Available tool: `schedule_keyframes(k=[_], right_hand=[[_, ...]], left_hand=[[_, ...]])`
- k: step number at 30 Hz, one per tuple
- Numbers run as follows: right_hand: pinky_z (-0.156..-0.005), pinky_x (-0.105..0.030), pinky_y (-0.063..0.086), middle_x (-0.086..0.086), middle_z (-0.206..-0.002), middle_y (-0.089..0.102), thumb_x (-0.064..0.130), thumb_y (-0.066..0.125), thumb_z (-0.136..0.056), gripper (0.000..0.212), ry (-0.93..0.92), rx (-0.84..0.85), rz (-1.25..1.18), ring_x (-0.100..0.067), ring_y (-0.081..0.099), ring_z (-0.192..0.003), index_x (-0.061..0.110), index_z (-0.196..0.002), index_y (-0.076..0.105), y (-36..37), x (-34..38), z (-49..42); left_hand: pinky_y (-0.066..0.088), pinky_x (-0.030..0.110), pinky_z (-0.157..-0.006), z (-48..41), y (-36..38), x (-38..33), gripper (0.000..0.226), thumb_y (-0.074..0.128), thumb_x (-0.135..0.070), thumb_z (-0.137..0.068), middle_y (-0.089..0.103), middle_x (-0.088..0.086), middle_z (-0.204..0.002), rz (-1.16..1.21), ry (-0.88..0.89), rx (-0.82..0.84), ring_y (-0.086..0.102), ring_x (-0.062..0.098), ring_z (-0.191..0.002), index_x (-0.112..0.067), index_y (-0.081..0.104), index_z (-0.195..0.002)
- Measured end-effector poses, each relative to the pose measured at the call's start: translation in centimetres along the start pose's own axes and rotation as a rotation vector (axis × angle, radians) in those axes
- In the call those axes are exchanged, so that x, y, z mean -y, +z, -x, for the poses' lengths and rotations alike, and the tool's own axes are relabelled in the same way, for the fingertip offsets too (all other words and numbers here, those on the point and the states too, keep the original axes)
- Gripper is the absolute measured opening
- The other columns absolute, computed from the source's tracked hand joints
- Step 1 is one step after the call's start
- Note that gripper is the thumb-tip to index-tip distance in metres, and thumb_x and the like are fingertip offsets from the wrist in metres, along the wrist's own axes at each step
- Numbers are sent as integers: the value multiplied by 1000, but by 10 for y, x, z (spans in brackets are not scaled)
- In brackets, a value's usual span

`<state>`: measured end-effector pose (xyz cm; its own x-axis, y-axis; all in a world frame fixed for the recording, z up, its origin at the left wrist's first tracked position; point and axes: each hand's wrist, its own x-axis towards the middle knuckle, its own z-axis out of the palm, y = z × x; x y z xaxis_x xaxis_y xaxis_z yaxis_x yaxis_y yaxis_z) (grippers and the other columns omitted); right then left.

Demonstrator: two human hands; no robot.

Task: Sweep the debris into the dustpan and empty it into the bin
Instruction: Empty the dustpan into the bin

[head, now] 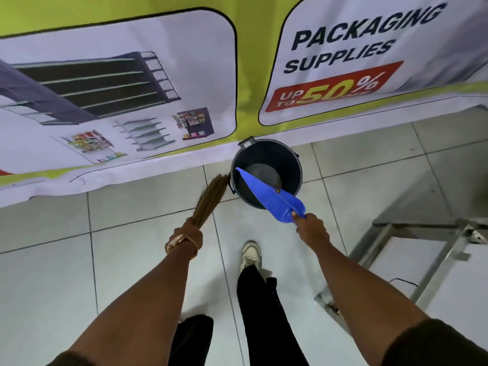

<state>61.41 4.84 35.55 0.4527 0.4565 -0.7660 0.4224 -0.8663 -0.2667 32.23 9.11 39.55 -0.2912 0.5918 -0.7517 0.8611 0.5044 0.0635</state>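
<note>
Dustpan (269, 192) tipped over bin (290, 165), centre frame; right hand (313, 225) grips handle, left hand (191, 233) clasps broom (211, 196). Tilt steeper, lip inside rim.

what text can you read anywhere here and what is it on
"PACKAGING SUPPLIES" in dark letters on the right white panel of the banner.
"UP TO 50%" on the red box of that same panel; the small word after it is too blurred to read.
Product pictures on the left panel: their labels are too small to read.
Dustpan and bin: no visible text.
</note>
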Motion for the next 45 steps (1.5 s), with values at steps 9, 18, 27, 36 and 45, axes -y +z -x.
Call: schedule_keyframes(k=[9,18,27,36,45], right_hand=[[-93,-43,47,-16,-119,61,57,32,-96,60,-16,-5,109,-34,60,-107,6,-119,55,18,-2,21],[-89,-41,49,-17,-114,63,53,33,-98,58,-42,-21,150,-32,62,-101,4,-116,56,25,0,29],[-86,-44,54,-16,-105,66,51,35,-98,51,-136,-139,262,-33,64,-94,7,-109,56,48,2,51],[-84,-41,50,-6,-112,67,42,50,-94,42,-325,-221,348,-34,64,-102,15,-126,48,121,32,133],[-86,-40,49,-9,-116,63,20,54,-93,33,-301,-112,157,-32,58,-109,10,-125,50,204,79,151]], left_hand=[[47,42,-93,-2,3,7,42,36,-22,-94,58,19,-121,-2,-28,-1,58,39,-107,-27,43,-135],[48,42,-92,-2,12,18,41,34,-22,-96,59,19,-121,3,-46,11,57,39,-108,-23,44,-135],[45,41,-87,-10,10,43,39,33,-23,-96,59,19,-120,60,-24,-8,58,40,-106,-24,42,-134],[46,43,-89,-14,-20,133,54,33,-26,-96,57,18,-123,91,-11,-60,59,40,-107,-37,17,-146],[46,44,-94,-55,-39,210,39,35,-34,-99,56,21,-125,99,-83,-33,56,39,-114,-6,42,-125]])
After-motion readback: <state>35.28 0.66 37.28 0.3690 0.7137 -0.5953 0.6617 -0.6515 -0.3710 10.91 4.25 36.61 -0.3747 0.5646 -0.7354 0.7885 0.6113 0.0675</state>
